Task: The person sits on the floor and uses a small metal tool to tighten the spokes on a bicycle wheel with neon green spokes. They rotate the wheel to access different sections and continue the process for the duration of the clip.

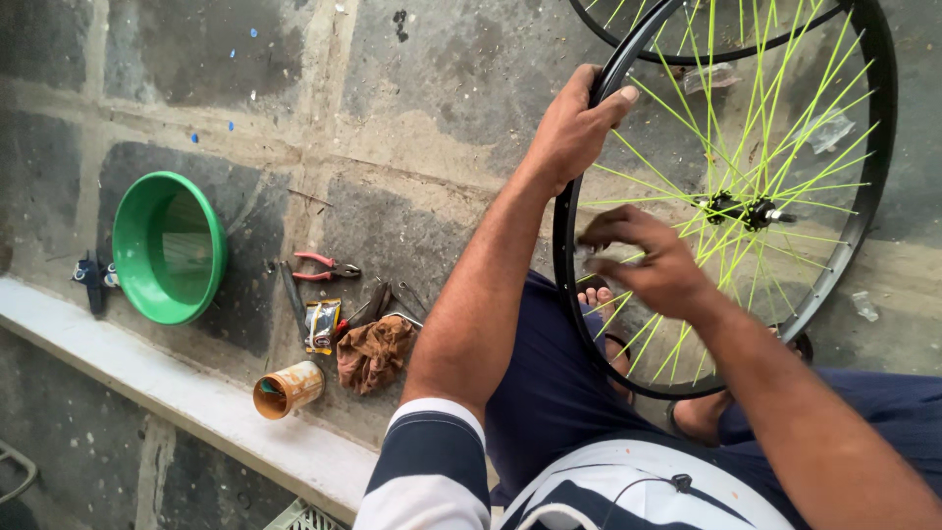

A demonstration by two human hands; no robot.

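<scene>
Head view, looking down. My left hand (577, 123) is clamped on the upper edge of the black bicycle wheel (873, 196) with lime-green spokes, thumb over the rim. My right hand (648, 263) reaches among the spokes inside the rim, fingers pinched on a small tool I cannot make out. Bare stone floor (412, 147) lies open left of the wheel. Further left, a green basin (169, 247) looks empty; near it a rusty tin (287, 389) lies tipped, contents unclear.
</scene>
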